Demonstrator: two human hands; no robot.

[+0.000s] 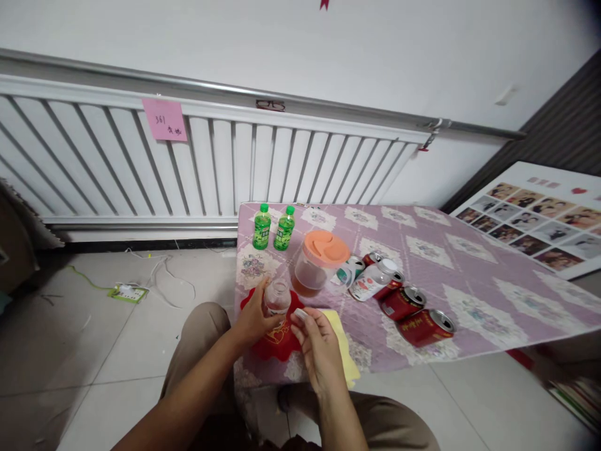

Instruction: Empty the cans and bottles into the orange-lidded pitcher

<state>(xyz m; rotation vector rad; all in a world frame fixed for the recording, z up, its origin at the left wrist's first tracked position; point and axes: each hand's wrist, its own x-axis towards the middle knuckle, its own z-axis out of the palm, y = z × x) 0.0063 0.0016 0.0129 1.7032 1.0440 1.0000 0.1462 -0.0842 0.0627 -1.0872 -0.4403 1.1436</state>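
Note:
My left hand [256,318] is wrapped round a clear plastic bottle [278,297], which stands uncapped over a red scalloped mat [275,346]. To its right, my right hand [319,341] pinches a small white bottle cap [300,314], apart from the bottle's mouth. Just behind the hands stands a clear pitcher [310,275] with an orange lid [326,248] and some brownish liquid inside. A yellow cloth [345,351] lies partly under my right hand.
Two green bottles [261,227] stand at the table's back left. Several cans, among them a red can [426,327], and a white-labelled bottle [370,280] lie right of the pitcher. A photo board [521,216] leans at the far right. A radiator [225,163] runs behind the table.

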